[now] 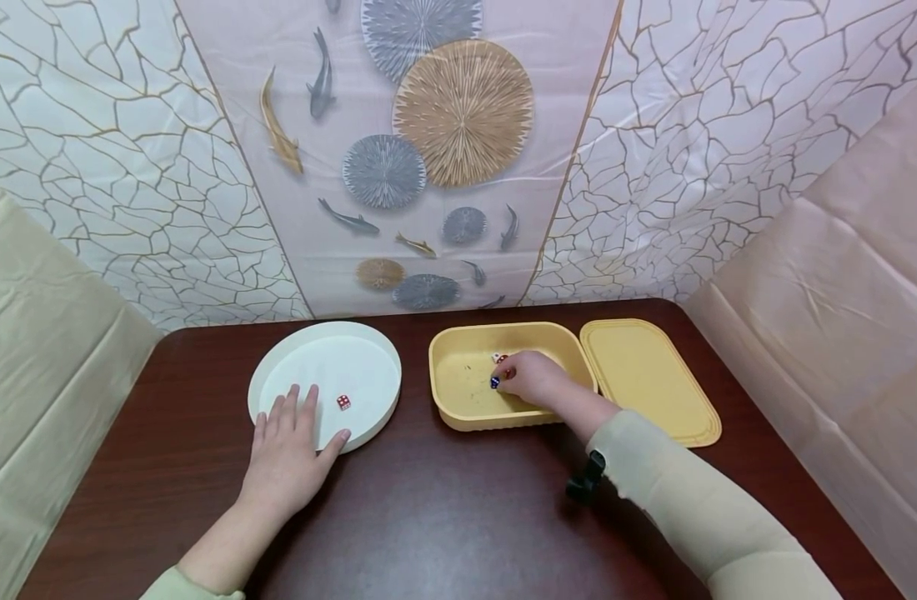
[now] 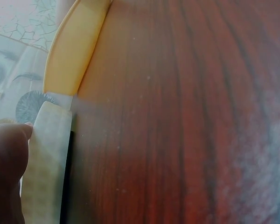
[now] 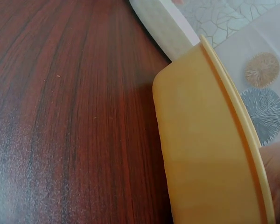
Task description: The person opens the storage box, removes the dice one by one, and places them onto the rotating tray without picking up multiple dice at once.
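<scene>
On the left in the head view, a round white tray (image 1: 383, 367) holds one red die (image 1: 343, 402) with white dots. My left hand (image 1: 288, 454) lies over the tray's near rim with its fingers spread. Inside a yellow rectangular container (image 1: 451, 367), my right hand (image 1: 539, 379) pinches a blue die (image 1: 494, 382) at its fingertips. More small dice, a white one (image 1: 496, 357) and a red one (image 1: 502, 359), lie behind those fingers, partly covered. The left wrist view catches only the thumb (image 2: 8, 149) at the white rim; in the right wrist view the container wall hides most of the hand.
A flat yellow lid (image 1: 653, 375) lies against the container's right side. All of it stands on a dark brown wooden table (image 1: 443, 508). Patterned cloth (image 1: 462, 233) hangs behind the table, with plain beige cloth at both sides.
</scene>
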Demonstrator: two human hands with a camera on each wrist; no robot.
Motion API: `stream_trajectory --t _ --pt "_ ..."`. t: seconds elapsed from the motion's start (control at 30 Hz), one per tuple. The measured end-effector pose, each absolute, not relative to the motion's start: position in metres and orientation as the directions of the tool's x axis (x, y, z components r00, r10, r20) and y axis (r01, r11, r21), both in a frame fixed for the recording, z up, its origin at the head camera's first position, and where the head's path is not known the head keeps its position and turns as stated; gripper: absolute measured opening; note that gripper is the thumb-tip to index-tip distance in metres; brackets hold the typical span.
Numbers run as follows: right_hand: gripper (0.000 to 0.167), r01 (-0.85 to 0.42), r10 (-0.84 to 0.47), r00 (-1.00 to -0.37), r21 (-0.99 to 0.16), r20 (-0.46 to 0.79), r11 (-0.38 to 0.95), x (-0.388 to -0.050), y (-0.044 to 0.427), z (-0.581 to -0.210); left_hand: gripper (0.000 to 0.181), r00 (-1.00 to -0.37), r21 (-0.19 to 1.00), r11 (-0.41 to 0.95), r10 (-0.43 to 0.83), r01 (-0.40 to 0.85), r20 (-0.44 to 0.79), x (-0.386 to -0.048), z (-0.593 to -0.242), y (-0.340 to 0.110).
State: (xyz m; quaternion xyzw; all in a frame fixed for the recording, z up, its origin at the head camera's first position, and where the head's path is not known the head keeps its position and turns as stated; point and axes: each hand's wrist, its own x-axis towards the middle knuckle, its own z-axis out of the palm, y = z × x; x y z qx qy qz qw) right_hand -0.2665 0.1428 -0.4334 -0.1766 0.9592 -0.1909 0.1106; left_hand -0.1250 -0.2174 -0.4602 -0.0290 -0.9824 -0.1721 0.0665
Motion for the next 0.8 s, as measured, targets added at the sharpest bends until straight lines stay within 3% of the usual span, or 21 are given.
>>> stream_trajectory --t 0.43,0.8 --pt "0.02 -0.256 -0.343 -0.926 -0.403 -0.16 0.879 -0.2671 0.1411 -0.4347 0.085 -0.99 0.342 0.937 0.025 0.072 0.14 -0.1251 -0.4601 -0.2175" --pt "0.018 -0.289 -0.383 -0.92 -0.521 -0.08 0.803 -0.2644 0.1471 -0.4273 0.085 -0.989 0.342 0.937 0.025 0.074 0.146 -0.124 -0.4608 -0.2185"
